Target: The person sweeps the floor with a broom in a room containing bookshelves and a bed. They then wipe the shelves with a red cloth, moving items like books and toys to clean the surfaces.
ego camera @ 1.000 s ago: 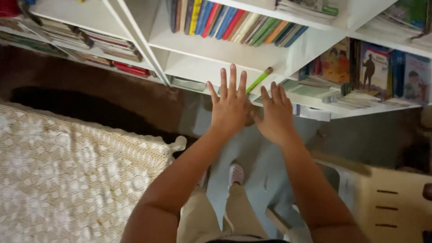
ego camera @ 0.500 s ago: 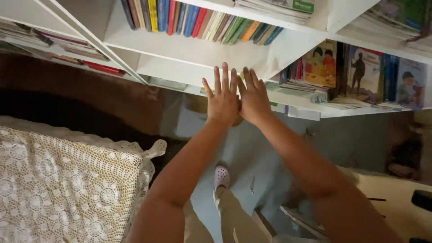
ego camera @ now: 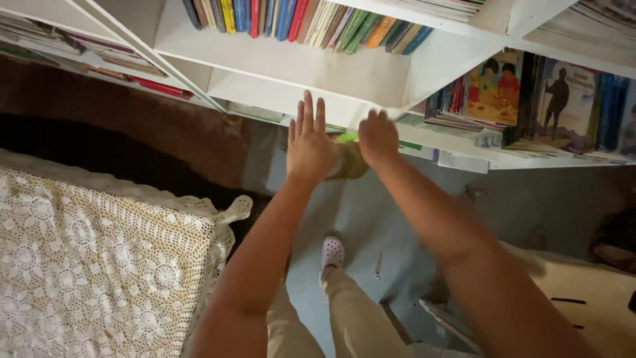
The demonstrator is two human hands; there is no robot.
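My left hand (ego camera: 310,147) is flat, fingers spread, grip released, palm against a tan object (ego camera: 349,161). My right hand (ego camera: 377,138) is curled on its far side, but I cannot tell if that grip is clenched. Object sits between both hands, green strip (ego camera: 347,137) at its top. White bookshelf (ego camera: 344,73) just beyond, lace cloth (ego camera: 93,265) to my lower left.
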